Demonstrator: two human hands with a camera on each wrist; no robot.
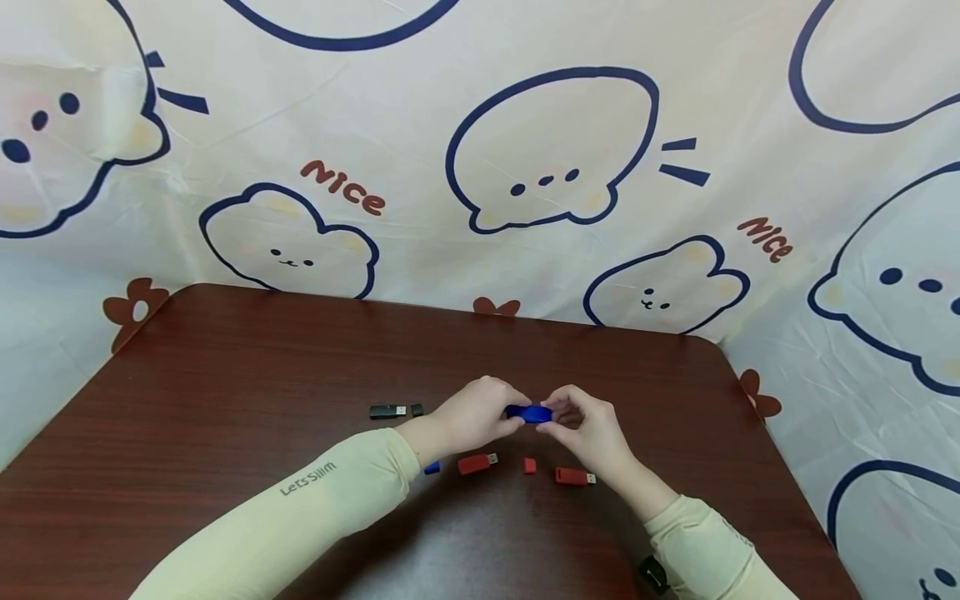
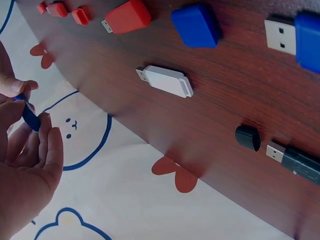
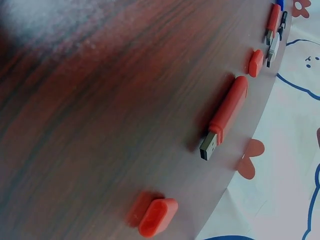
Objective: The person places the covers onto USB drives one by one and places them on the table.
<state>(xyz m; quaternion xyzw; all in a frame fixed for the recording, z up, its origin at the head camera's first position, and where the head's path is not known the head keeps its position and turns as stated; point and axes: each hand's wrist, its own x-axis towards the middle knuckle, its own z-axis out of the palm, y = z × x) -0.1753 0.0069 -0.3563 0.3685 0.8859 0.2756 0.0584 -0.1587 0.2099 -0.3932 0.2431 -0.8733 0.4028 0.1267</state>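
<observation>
Above the table, my left hand (image 1: 476, 414) and right hand (image 1: 591, 423) pinch a small blue USB stick (image 1: 531, 414) from either end, thumbs and fingertips on it. In the left wrist view the same blue stick (image 2: 31, 118) shows between both hands' fingers, partly covered by them. Just below the hands lie a red USB stick (image 1: 474, 463), a red cap (image 1: 530, 466) and a second red USB stick (image 1: 573, 476), its metal plug bare. A further red cap (image 3: 158, 218) lies beyond that plug in the right wrist view.
Left of the hands lie a black USB stick (image 1: 386, 412) and its cap (image 1: 417, 410). A white USB stick (image 2: 169, 81), a blue cap (image 2: 194, 26) and another blue USB stick (image 2: 308, 41) share the brown table (image 1: 262, 367). A printed curtain (image 1: 420, 125) hangs behind.
</observation>
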